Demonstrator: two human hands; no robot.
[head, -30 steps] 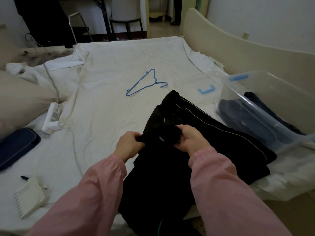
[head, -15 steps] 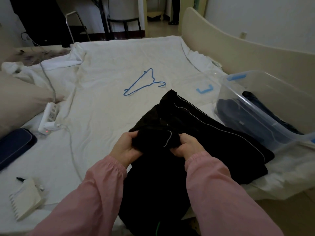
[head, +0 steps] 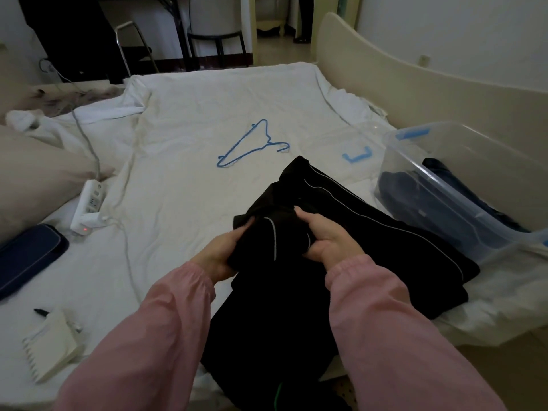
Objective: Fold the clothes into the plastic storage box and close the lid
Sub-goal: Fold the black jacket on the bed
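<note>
A black garment with thin white piping [head: 350,229] lies on the white bed sheet in front of me. My left hand [head: 221,256] and my right hand [head: 326,238] both grip a bunched fold of it near its middle, fingers curled into the cloth. To the right stands the clear plastic storage box [head: 462,161], tilted, with dark blue clothes [head: 415,197] inside. Its clear lid with a blue clip [head: 357,155] lies flat on the bed beside the box.
A blue wire hanger [head: 252,145] lies on the sheet beyond the garment. At the left are a white power strip [head: 89,207] with its cable, a dark blue case [head: 26,253], a pillow, a notepad [head: 50,348] and a pen. A cream bed frame runs along the right.
Both hands have pulled the bunched fold of the black garment a little toward me and turned it, so a curve of white piping now shows between them.
</note>
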